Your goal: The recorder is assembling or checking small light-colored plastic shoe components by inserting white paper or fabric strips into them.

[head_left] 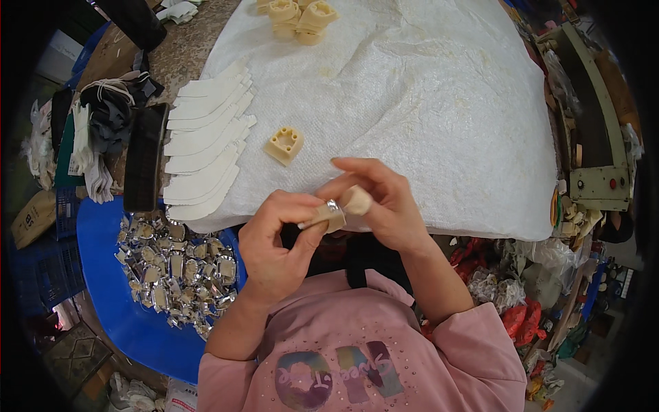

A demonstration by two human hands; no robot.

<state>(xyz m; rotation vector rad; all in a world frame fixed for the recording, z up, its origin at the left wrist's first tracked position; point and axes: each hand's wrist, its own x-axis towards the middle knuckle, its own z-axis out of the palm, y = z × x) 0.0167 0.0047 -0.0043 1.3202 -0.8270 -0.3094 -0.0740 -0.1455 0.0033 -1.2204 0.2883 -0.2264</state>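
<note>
In front of my chest, my left hand (281,237) is closed in a pinch on a small beige block (331,215) with a shiny silver edge. Close against it on the right is my right hand (388,202), its fingers curled and slightly blurred. A pale rounded piece (356,200) sits at its thumb; I cannot tell whether it is held or covers the thumb tip. Just beyond the hands, one bare beige molded block (284,145) with holes lies on the white woven sheet (425,130). Overlapping white curved strips (206,144) lie to the left.
More beige blocks (301,19) are clustered at the far edge. Down on the left, a blue tub (130,323) holds many silver-and-beige pieces (175,268). A dark oblong object (144,158) lies beside the strips. A greenish metal machine frame (597,117) stands at right, above bagged scraps (501,288).
</note>
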